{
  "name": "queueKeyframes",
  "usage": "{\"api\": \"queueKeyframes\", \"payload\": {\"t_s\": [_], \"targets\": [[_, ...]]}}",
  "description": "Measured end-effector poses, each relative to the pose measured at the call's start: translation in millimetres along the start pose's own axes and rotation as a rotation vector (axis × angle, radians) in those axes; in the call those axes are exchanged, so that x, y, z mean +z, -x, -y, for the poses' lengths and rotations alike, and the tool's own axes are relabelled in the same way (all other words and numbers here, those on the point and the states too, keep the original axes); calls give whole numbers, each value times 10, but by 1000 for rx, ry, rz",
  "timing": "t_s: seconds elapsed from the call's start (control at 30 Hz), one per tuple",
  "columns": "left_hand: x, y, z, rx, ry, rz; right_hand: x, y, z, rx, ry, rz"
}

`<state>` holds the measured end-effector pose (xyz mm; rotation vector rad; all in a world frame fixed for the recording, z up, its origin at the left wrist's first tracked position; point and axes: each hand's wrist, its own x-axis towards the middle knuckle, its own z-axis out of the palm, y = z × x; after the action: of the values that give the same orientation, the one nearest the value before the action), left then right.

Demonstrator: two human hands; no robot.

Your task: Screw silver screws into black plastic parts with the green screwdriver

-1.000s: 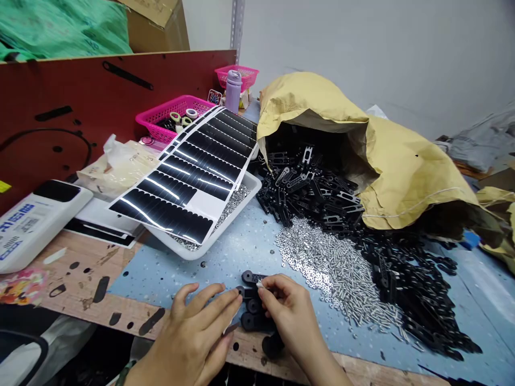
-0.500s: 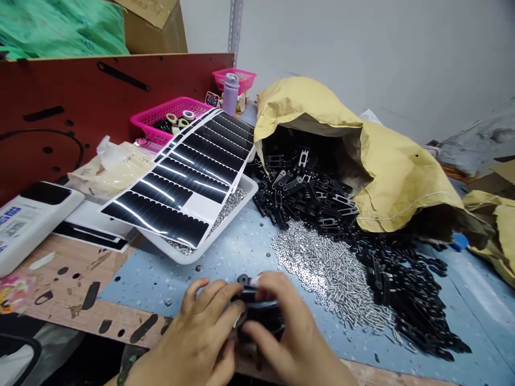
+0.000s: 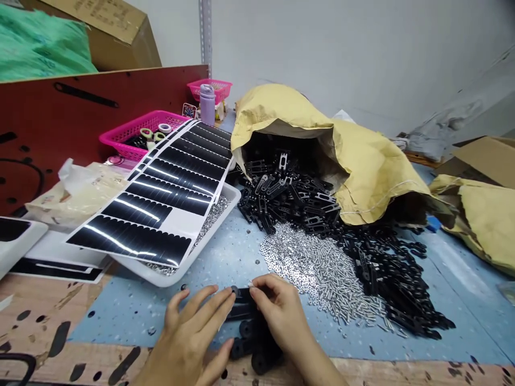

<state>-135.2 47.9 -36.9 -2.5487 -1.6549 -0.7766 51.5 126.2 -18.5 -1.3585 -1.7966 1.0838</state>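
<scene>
Right hand (image 3: 281,305) closes from spread to pinch!
Black parts (image 3: 255,343) lie between it and the outstretched left hand (image 3: 193,327); can't tell what's pinched. Likely light, stiff: grip long edges.

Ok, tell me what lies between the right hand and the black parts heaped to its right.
In the head view: blue surface beside the right hand, then piled silver hardware, reaching the black parts.

Looks like matt plastic on the nearest round-ended black parts (image 3: 250,343); gleams as metal on the small silver screws (image 3: 341,284); glares glossy on the white sheet of black strips (image 3: 156,185); creases like dull paper on the yellow sack (image 3: 281,107).
</scene>
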Motion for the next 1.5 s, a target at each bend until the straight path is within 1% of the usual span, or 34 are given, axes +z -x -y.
{"api": "queueKeyframes", "payload": {"t_s": [0.1,0.23,0.33,0.43,0.5,0.57,0.67,0.73,0.8,0.83,0.9,0.97,1.0,1.03,1.07,1.13,1.23,1.3,1.33,1.4,1.43,1.47,1.5], "targets": [[5,-17,6,49,-35,4,66,9,-3,-35,86,-14],[-2,-32,-8,59,-58,12,102,25,7,-53,171,-5],[15,-54,-38,40,-53,46,125,6,24,-51,278,14],[17,-85,-58,-13,-34,76,80,-23,54,-86,422,32],[-3,-104,-62,-45,-14,91,-22,-2,51,-115,519,-2],[-27,-119,-74,-72,19,113,-153,88,-4,-177,554,-71],[4,-135,-156,-108,105,142,-258,336,-190,-293,488,-186],[100,-141,-257,-105,161,148,-210,506,-328,-300,472,-224],[239,-139,-365,-111,178,131,-97,622,-418,-274,475,-241],[311,-133,-411,-127,175,114,-37,655,-436,-286,479,-235],[435,-111,-471,-171,163,79,56,685,-424,-394,498,-155],[510,-80,-488,-184,151,64,93,695,-375,-532,543,-2],[528,-65,-486,-178,139,61,94,697,-350,-572,569,67],[535,-53,-481,-169,122,60,87,698,-332,-575,593,105],[534,-46,-475,-166,103,59,77,694,-324,-551,613,101],[523,-53,-470,-165,83,59,60,671,-339,-468,648,45],[515,-126,-502,-181,109,44,49,608,-414,-370,675,-37],[495,-190,-548,-198,143,28,35,599,-449,-355,647,-112],[460,-211,-569,-209,164,23,20,621,-447,-376,604,-172],[309,-182,-579,-233,229,32,-33,725,-397,-435,437,-300],[186,-113,-561,-252,275,49,-71,798,-356,-477,321,-330],[34,2,-528,-269,330,74,-114,874,-308,-457,193,-318],[-141,169,-483,-299,385,97,-157,944,-258,-438,92,-231]]}}
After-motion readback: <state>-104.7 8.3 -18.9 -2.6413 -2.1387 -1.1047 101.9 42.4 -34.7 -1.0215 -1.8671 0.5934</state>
